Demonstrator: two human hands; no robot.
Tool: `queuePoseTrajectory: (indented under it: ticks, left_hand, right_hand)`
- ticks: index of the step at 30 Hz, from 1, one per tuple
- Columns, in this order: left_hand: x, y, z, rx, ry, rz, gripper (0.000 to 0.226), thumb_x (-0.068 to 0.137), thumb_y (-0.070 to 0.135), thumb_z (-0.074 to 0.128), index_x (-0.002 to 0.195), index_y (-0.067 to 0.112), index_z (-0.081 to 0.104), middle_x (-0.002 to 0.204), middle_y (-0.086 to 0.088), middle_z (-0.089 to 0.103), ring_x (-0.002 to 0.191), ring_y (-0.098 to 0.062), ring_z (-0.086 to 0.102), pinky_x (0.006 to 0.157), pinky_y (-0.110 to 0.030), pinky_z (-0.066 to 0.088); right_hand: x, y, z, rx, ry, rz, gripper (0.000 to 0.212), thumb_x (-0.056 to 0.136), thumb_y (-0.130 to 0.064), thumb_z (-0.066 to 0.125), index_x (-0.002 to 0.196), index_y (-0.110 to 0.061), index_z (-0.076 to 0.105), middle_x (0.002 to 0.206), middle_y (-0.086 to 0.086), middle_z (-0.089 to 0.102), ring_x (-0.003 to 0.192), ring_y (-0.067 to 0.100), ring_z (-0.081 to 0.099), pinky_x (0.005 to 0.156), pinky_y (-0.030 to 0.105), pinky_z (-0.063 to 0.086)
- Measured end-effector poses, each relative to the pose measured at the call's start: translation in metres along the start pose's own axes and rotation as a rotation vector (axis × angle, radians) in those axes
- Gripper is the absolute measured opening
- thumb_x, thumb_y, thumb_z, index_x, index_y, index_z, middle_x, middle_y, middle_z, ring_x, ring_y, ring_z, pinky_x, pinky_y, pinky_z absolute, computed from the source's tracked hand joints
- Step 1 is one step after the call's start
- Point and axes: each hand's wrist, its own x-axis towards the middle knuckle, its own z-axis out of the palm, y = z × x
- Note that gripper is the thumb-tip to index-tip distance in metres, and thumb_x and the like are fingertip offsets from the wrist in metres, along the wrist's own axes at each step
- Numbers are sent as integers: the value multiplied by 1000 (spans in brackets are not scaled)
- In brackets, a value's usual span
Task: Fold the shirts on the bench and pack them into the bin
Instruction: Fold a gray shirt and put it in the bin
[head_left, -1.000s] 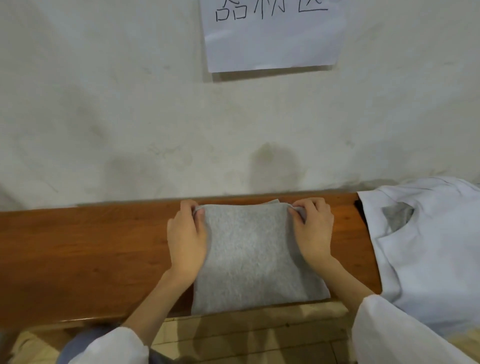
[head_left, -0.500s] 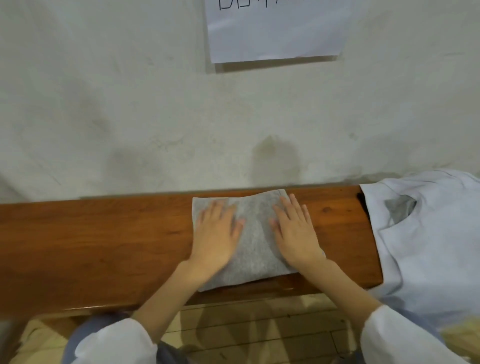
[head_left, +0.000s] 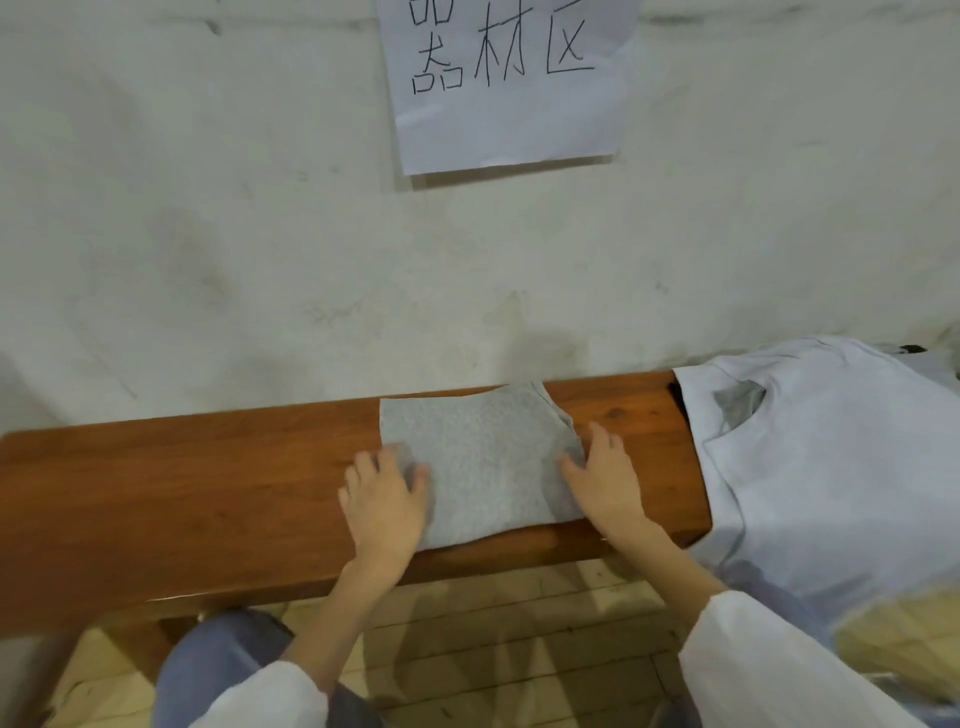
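Observation:
A folded grey shirt (head_left: 480, 457) lies flat on the brown wooden bench (head_left: 208, 483), near its right end. My left hand (head_left: 382, 501) rests on the shirt's left edge with fingers spread. Along the shirt's right edge lies my right hand (head_left: 605, 478), fingers straight. A white shirt (head_left: 821, 467) with a grey inner collar drapes over the bench's right end. No bin shows in view.
A pale wall with a hand-lettered paper sign (head_left: 506, 83) stands right behind the bench. Wooden floorboards (head_left: 493, 639) run below the bench's front edge. My knee in blue trousers (head_left: 218, 660) is under the bench at the left.
One second ago both hands pinched the shirt's far corners, half hanging off the bench. They folded it, pressed its middle, and now have slid apart to its left and right edges.

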Motion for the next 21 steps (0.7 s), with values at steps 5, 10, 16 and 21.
queuePoseTrajectory:
  ticks: [5,10,16,21]
  left_hand:
    - [-7,-11,-12,7,-277,-188,64,83,68,47,109,10,55,110,-7,57,103,-28,55,89,-40,45]
    - [-2,5,-18,-483,-429,-343,40,84,33,69,112,6,58,108,-7,62,92,-20,58,82,-35,51]
    - [-7,24,-34,-1243,-549,-722,56,80,-5,67,131,1,43,126,-17,57,99,-29,62,71,-39,55]
    - [-19,70,-36,-1297,-625,-651,89,84,-2,64,151,26,12,145,-17,40,112,-33,58,73,-41,53]
  right_hand:
    - [-4,0,-14,195,-153,263,53,90,-36,61,130,-6,42,127,10,52,105,22,52,83,29,42]
    - [-5,-10,-13,322,-258,382,63,88,-35,63,137,-5,37,136,10,46,124,27,46,95,35,43]
    - [-22,1,-32,470,-137,293,27,90,-24,60,110,-11,47,117,9,54,100,18,51,73,25,45]
    - [-52,32,-77,502,139,152,49,92,-19,60,137,-14,41,129,1,48,126,22,44,94,25,37]
